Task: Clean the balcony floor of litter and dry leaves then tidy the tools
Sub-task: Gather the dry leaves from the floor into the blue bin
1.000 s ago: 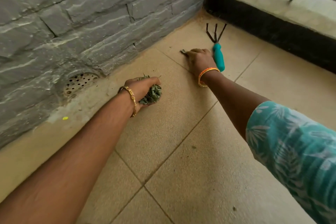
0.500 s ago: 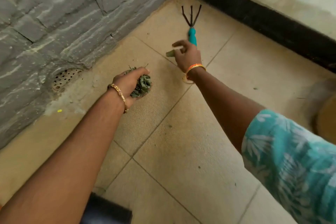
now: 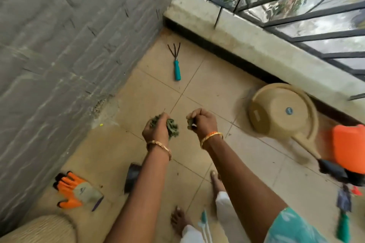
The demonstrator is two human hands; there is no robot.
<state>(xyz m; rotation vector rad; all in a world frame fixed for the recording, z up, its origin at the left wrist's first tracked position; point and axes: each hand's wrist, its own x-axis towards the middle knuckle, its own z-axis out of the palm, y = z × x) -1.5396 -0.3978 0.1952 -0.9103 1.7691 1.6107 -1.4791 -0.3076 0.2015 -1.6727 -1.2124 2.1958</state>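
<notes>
Leaf-gathering step, near done: left hand [image 3: 156, 131] clutches a wad of dry leaves [image 3: 172, 128], right hand [image 3: 203, 122] pinches a scrap, both above the floor [image 3: 246, 163]; next, likely dumping them, then fetching the far hand rake [image 3: 176, 63].

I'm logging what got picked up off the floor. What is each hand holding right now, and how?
The left hand grips a bunch of dry leaves in its curled fingers. The right hand pinches a small leaf piece at its fingertips.
</notes>
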